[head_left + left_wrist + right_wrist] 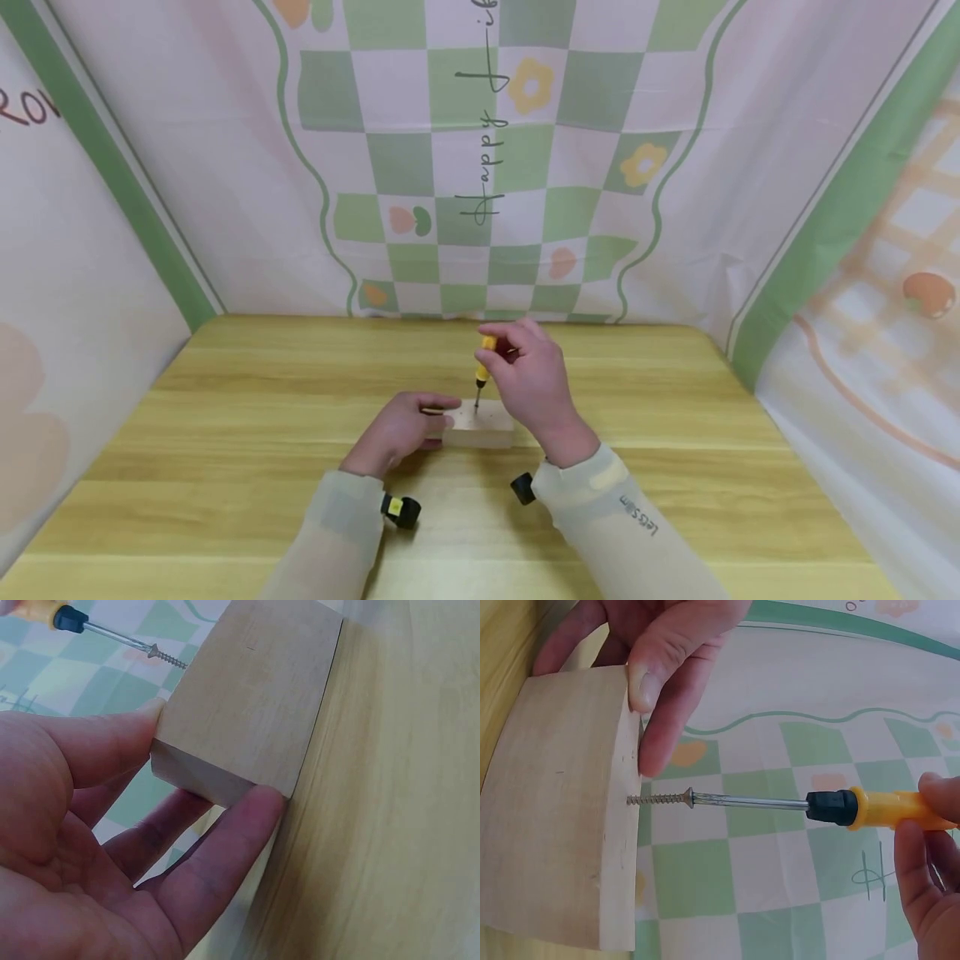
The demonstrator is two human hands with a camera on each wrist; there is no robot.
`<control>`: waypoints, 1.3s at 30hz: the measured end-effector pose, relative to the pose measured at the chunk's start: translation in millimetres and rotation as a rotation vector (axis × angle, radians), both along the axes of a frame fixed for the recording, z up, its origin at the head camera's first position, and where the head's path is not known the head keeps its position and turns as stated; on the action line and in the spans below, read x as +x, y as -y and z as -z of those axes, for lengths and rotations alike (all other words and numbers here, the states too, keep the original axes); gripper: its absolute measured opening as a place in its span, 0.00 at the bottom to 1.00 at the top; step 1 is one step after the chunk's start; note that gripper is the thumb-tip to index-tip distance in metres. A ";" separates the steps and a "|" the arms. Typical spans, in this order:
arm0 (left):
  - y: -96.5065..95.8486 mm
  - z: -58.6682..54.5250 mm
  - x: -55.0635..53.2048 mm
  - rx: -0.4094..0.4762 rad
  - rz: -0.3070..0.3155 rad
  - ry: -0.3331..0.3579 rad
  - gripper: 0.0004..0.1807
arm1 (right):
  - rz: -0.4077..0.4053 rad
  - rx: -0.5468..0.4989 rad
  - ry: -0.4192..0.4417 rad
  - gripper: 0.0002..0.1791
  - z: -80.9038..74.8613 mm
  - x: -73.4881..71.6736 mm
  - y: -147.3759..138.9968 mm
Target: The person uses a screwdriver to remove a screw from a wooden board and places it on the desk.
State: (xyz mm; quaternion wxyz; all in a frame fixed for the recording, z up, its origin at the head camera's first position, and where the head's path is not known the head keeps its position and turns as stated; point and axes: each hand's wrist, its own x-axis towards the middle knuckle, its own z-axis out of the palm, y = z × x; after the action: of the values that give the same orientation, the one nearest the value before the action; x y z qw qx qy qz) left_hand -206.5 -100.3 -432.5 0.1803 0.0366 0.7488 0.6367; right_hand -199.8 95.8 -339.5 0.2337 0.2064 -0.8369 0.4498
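Block's (483,437) left end clamped between left hand's (401,429) thumb and fingers. Block set on grained table (225,467): pale smooth wood, long axis left-right. Threaded metal screw (664,799) seated head-up in top face. Screwdriver (829,807) held near-upright, tip down on screw; yellow handle pinched by right hand's (531,383) fingers.

Pale sleeves (637,529), black wrist cameras (407,513)

Wood-grain table (645,508); behind, checked cloth (401,167) with yellow flowers (531,86), dark lettering (490,154); left and right, green-edged hangings (82,233)
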 end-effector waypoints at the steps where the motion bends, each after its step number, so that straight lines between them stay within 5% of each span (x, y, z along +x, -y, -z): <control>1: -0.2 -0.2 0.0 0.000 -0.001 0.000 0.15 | 0.002 0.005 -0.003 0.12 -0.4 0.3 0.0; 17: 0.2 2.2 0.8 0.017 0.011 -0.010 0.15 | -0.019 0.054 -0.104 0.13 1.0 1.2 2.0; 22: -0.2 1.9 0.3 0.017 0.006 -0.008 0.15 | -0.092 -0.028 0.073 0.18 -3.2 0.3 -1.2; 26: -0.7 0.7 0.4 0.008 0.000 -0.003 0.15 | -0.035 -0.056 0.185 0.15 -5.1 0.8 -1.7; 31: -0.2 0.5 0.8 0.013 0.004 -0.004 0.16 | 0.058 0.029 0.033 0.14 -2.3 4.7 5.8; 34: 0.2 1.1 0.6 0.015 0.004 -0.005 0.16 | 0.034 0.057 -0.071 0.14 -0.8 5.6 9.8; 39: 0.1 1.6 1.0 0.001 0.006 -0.009 0.15 | -0.062 -0.009 -0.030 0.16 -0.4 5.7 8.0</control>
State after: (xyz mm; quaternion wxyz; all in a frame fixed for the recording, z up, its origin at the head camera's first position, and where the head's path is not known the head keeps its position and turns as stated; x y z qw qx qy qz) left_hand -205.5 -100.4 -434.1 0.1790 0.0420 0.7494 0.6361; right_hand -194.1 87.8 -339.1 0.2330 0.2378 -0.8245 0.4575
